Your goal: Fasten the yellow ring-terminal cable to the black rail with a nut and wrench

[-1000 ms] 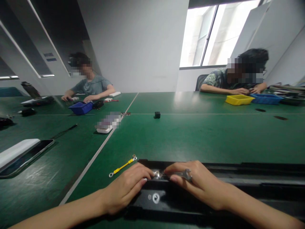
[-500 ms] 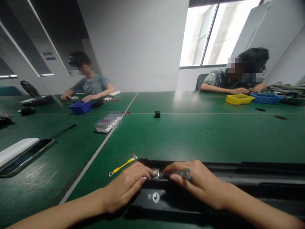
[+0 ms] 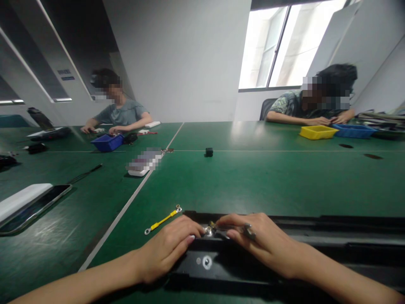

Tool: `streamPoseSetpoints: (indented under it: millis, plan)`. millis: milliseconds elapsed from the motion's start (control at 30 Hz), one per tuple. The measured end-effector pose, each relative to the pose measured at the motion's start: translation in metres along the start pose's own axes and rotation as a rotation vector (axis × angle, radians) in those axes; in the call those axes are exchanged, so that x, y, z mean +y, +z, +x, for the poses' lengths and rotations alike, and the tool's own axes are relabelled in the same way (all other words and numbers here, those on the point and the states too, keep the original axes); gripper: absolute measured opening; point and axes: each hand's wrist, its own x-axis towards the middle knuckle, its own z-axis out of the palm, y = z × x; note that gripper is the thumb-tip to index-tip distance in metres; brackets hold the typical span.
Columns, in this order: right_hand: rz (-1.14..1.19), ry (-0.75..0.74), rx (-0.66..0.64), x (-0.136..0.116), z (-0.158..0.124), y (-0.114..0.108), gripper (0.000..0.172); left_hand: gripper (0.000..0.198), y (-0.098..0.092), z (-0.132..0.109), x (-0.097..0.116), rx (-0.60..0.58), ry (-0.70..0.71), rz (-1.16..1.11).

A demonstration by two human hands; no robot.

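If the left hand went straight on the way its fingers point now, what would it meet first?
The left hand would probably first meet the small shiny metal fitting in the black channel. Its fingers may already touch it; depth there is unclear.

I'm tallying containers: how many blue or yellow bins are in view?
3: a dark blue bin before the left co-worker; before the right co-worker, a yellow bin with a lighter blue bin to its right. Others could be hidden.
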Motion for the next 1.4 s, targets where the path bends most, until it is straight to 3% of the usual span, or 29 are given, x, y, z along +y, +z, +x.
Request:
streamPoseSetpoints:
  millis: [1400]
  plan:
    - [0.018,-0.017,-0.017,-0.0005,-0.0012,-0.0011,0.033,0.028,-0.0018,0.0006,0.0032,0.003,0.020,0.009]
